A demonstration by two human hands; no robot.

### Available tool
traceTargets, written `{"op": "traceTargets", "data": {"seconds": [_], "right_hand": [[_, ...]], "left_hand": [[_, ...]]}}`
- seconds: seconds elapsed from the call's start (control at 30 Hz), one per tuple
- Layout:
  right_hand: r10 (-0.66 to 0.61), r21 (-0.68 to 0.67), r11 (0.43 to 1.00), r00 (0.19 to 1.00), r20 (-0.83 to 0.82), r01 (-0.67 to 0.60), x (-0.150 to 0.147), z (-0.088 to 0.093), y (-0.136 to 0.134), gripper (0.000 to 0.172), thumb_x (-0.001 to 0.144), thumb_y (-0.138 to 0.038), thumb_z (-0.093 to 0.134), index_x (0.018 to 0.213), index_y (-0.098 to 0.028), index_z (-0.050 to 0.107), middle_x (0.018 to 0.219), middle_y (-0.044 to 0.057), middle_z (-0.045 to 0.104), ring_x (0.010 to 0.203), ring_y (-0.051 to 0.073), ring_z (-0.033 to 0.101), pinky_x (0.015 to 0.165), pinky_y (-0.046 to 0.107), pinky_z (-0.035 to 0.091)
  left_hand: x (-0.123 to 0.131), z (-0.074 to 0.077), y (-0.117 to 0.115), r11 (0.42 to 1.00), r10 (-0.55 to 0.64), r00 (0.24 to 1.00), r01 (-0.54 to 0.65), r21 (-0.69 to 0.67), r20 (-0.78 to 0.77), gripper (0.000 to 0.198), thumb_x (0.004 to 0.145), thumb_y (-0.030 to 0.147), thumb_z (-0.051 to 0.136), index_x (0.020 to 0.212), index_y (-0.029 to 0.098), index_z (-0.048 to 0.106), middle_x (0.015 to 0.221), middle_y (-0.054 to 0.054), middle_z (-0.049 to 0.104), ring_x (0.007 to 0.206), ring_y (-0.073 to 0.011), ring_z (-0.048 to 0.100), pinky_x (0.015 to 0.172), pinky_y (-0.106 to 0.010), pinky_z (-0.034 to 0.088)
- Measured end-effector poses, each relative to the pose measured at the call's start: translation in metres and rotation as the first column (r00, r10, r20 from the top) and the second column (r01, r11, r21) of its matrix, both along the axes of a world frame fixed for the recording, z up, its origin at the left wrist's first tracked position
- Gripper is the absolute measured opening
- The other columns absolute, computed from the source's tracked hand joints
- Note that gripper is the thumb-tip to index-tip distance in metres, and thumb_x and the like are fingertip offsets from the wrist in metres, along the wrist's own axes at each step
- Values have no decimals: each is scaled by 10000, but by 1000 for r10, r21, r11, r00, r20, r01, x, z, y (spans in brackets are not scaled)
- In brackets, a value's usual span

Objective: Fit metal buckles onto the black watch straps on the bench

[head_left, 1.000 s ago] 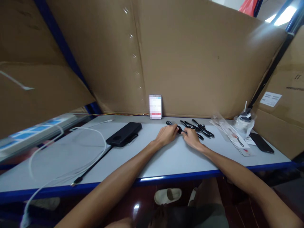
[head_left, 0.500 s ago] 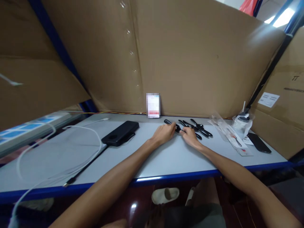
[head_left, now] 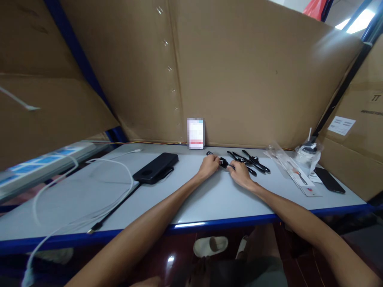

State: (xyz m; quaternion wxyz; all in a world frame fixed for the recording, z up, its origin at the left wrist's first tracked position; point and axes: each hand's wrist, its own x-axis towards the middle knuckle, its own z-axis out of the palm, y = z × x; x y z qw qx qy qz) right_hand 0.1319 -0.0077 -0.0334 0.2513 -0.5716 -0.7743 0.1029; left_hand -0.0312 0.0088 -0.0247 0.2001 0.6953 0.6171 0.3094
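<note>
A black spokeshave (head_left: pixel 223 163), with a handle on each side of its small metal-fitted middle, is held between my two hands just over the table. My left hand (head_left: pixel 209 165) is closed round its left handle, whose tip sticks out above the fingers. On the other handle my right hand (head_left: pixel 240 174) is closed, hiding most of it. Right behind the right hand, more black spokeshaves (head_left: pixel 256 160) lie crossed over one another on the grey tabletop (head_left: pixel 191 199). Their overlap and my hand hide parts of them.
A phone with a lit, blurred screen (head_left: pixel 196 134) leans on the cardboard wall (head_left: pixel 227 79). To the left are a black power bank (head_left: pixel 157 167), white cables and a power strip (head_left: pixel 44 161). Clear packaging (head_left: pixel 293 169), a bagged cup (head_left: pixel 306 154) and a dark phone (head_left: pixel 329 180) lie right.
The whole view has shifted slightly, so everything appears a little further right. Both hands keep their hold on the spokeshave, and its middle shows a bit more between them.
</note>
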Motion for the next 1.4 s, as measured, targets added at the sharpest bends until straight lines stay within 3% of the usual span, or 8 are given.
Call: {"op": "traceTargets", "data": {"seconds": [0.13,0.23,0.33,0.67,0.83,1.0,1.23,1.4], "right_hand": [[-24,-16,1000,999,43,25,-1,4,-4,196,965,-246,543,914,-175,719,925,90,762,873,211,666,679,256,329],[-43,-18,999,998,47,44,1,4,-2,206,975,-249,533,960,-172,723,960,99,768,912,222,678,696,257,343],[-40,-15,999,998,48,41,3,3,1,209,978,-252,533,998,-170,725,1004,104,770,954,228,681,719,255,361],[-30,-21,999,993,113,32,0,5,-6,212,985,-281,530,1009,-188,719,1015,97,766,950,218,676,728,257,364],[-37,-24,999,999,-10,37,4,1,4,206,968,-251,543,927,-164,724,936,90,760,872,206,661,690,251,350],[-31,-45,999,995,-99,27,6,-1,14,203,949,-204,549,868,-142,725,880,75,749,827,189,639,687,238,352],[-9,-35,999,999,44,10,3,1,5,210,962,-275,552,940,-189,743,968,90,767,903,217,673,704,265,388],[8,-12,1000,981,192,-5,6,12,-5,310,997,-372,526,952,-184,768,938,158,761,889,266,690,740,327,416]], "left_hand": [[-6,7,-11,997,31,938,-2,83,-344,305,988,288,379,1072,176,650,933,-132,722,828,-253,659,706,-317,407],[-7,12,-18,982,-58,881,134,130,-470,308,1004,333,377,1136,208,626,951,-118,730,858,-259,675,739,-323,415],[-5,13,-20,970,-88,842,193,146,-532,347,1012,412,381,1086,208,653,966,-120,734,890,-265,685,752,-323,423],[-2,7,-16,981,-90,862,163,104,-500,461,1039,378,290,946,195,703,955,-132,740,918,-259,691,716,-310,414],[-5,6,-16,957,-200,857,274,92,-475,363,979,496,450,1016,211,671,941,-118,735,887,-270,684,733,-315,427],[-7,5,-16,937,-267,828,342,68,-493,212,962,348,479,970,224,650,923,-98,727,847,-259,680,735,-318,419],[-7,6,-16,947,-253,821,319,43,-512,210,947,278,444,928,207,641,947,-123,724,862,-268,680,711,-321,413],[-8,3,-14,943,-256,833,327,64,-490,300,983,409,418,1010,213,643,919,-112,726,838,-256,682,714,-315,416]]}}
